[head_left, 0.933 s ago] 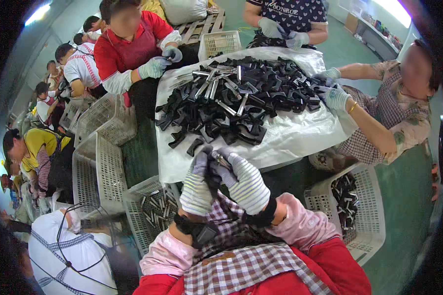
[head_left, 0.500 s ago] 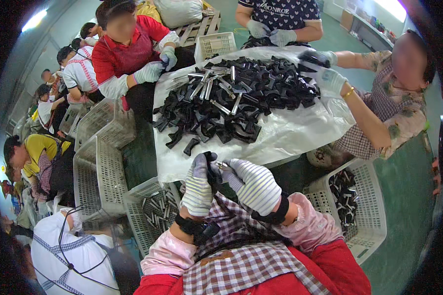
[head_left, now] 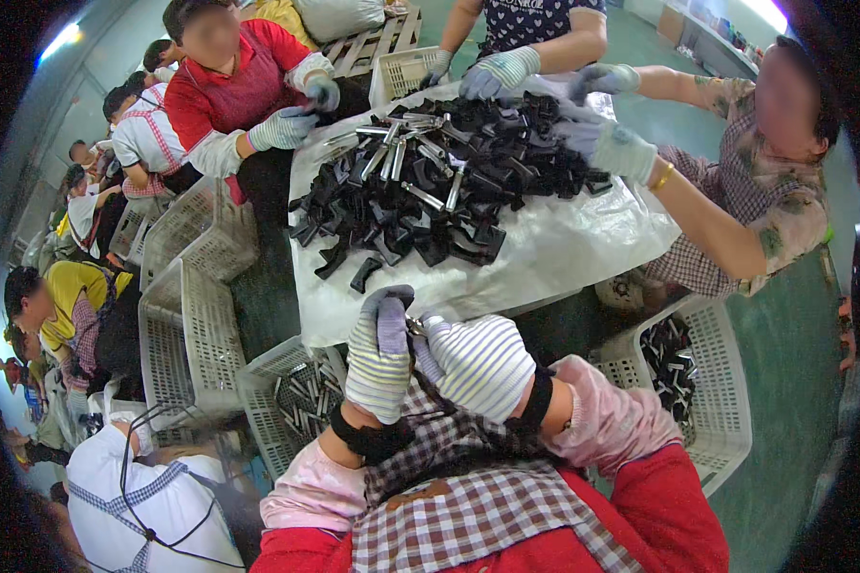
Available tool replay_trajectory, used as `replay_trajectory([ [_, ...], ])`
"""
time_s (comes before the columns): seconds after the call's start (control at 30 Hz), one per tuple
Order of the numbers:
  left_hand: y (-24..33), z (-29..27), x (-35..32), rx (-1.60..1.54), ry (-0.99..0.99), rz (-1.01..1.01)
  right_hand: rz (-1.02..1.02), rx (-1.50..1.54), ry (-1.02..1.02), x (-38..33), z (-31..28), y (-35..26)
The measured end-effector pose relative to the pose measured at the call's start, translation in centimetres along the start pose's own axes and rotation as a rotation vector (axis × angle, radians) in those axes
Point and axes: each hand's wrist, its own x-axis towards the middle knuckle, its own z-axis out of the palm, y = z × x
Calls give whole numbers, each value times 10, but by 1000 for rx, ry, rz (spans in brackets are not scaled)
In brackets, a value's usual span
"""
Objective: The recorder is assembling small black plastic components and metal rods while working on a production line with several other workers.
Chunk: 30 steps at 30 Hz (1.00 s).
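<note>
On the left, a pale crate [head_left: 259, 406] holds silver tubes [head_left: 301, 401]. Beside it, the left hand [head_left: 377, 358], in a striped glove, has its fingers curled inward; I cannot tell whether its grip is closed on anything. Between the hands, at the near edge of the sheet-covered counter [head_left: 564, 250], is a small shiny silver metal piece [head_left: 416, 327]. Its visible end points up and left; its long axis seems slanted, mostly hidden. The right hand [head_left: 480, 368] pinches it in a closed grip.
</note>
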Motion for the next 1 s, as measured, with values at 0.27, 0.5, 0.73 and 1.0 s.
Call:
replay_trajectory([
  [0.27, -10, -14, -4, -127, -323, -224, -73, 117, -202, 4, -12, 5],
  [0.5, -5, -9, 8, -204, -258, -188, 229, 616, -161, 4, 9, 15],
  [0.73, -16, -3, 12, -296, -250, -308, 233, 366, -141, -3, -11, 18],
  [1.0, -18, 1, 10, -308, -260, -431, 87, 118, 54, -23, -11, 24],
])
